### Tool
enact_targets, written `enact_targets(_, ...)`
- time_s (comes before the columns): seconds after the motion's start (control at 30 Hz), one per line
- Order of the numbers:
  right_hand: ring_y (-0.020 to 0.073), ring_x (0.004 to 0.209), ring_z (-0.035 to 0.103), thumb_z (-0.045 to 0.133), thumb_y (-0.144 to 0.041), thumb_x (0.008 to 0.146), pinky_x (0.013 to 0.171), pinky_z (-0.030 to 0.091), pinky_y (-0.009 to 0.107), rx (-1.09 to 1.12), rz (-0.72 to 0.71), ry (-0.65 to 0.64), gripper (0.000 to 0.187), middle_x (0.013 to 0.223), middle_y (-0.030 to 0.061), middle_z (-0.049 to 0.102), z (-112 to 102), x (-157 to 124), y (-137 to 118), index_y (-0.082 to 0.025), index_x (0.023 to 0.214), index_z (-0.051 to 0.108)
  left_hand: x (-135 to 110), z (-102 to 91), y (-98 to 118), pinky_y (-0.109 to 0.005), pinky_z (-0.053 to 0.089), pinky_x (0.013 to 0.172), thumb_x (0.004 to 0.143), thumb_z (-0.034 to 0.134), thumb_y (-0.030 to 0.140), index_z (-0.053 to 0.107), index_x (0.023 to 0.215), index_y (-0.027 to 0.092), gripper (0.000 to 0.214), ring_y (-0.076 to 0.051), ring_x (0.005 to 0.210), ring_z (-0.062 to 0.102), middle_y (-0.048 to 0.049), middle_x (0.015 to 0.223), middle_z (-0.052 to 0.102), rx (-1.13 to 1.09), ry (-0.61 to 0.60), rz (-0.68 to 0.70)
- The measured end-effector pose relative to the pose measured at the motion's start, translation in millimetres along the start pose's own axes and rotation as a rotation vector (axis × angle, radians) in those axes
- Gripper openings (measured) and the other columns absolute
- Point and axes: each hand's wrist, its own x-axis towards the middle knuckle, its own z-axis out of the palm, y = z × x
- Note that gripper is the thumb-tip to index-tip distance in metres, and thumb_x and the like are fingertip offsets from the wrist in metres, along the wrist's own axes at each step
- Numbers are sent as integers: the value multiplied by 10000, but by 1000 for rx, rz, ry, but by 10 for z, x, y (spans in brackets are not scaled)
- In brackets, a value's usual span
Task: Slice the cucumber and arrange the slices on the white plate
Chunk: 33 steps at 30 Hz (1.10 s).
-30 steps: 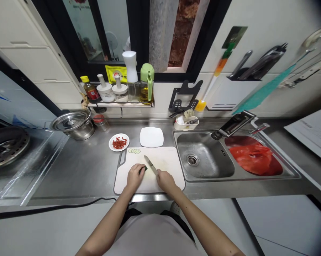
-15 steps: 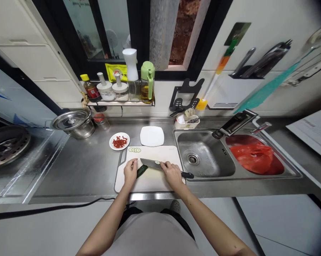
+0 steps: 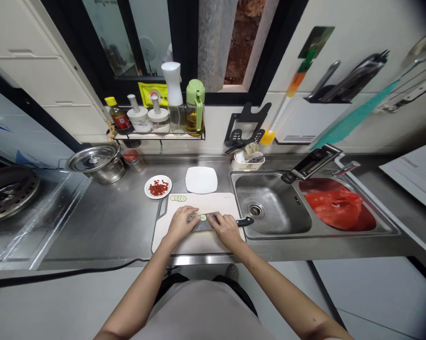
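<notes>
A kitchen knife [image 3: 246,221] lies across the white cutting board [image 3: 213,200], its black handle sticking out to the right. On its blade rests one cucumber slice [image 3: 203,217]. My right hand [image 3: 228,231] is closed on the blade near the handle, thumb close to the slice. From the other side, my left hand [image 3: 182,224] grips the tip end of the blade, its thumb just left of the slice. The dark green cucumber piece is hidden now. Several cut cucumber slices [image 3: 178,198] overlap in a row at the board's upper left.
Beyond the board sit a white square plate [image 3: 201,180] and a small plate [image 3: 147,190] of chopped red pieces. A steel pot [image 3: 108,171] stands at the left. To the right is a sink [image 3: 280,203], with a red bag [image 3: 335,210] in its second basin.
My left hand has moved right, from beside the cucumber piece onto the knife blade. The knife has shifted slightly left and turned more level. The cucumber piece has gone out of sight.
</notes>
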Motion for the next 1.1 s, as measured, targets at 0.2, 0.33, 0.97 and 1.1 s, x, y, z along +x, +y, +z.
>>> enact_targets(0.2, 197, 915, 477, 296, -188, 971, 850, 322, 352, -8, -47, 24, 421, 1296, 95, 525, -21, 5, -39, -282, 1318, 515, 11, 23, 94, -344, 445, 900, 829, 592, 395, 710, 984, 233, 253, -209, 950, 599, -59, 979, 680, -11, -93, 20)
enact_targets(0.33, 191, 901, 474, 315, -185, 966, 845, 322, 341, 5, -54, 31, 408, 1258, 95, 546, -22, 3, -50, -277, 1304, 522, 34, 22, 88, -347, 445, 885, 808, 617, 369, 705, 943, 231, 212, -210, 935, 597, -57, 962, 680, -32, -95, 4)
enact_targets(0.97, 190, 890, 468, 390, -135, 920, 832, 317, 340, -43, 10, 46, 405, 1228, 93, 555, 139, -190, 74, -274, 1259, 561, 148, 185, -361, -218, 404, 573, 746, 620, 351, 655, 770, 193, 164, -119, 585, 552, 16, 634, 619, -189, 73, -346)
enact_targets(1.1, 191, 877, 466, 440, -97, 869, 800, 316, 332, -71, 50, 71, 436, 1214, 86, 563, 200, -237, 125, -273, 1244, 575, 298, 197, -599, -225, 397, 585, 744, 623, 332, 649, 775, 191, 147, -121, 582, 548, 17, 638, 618, -147, 149, -405)
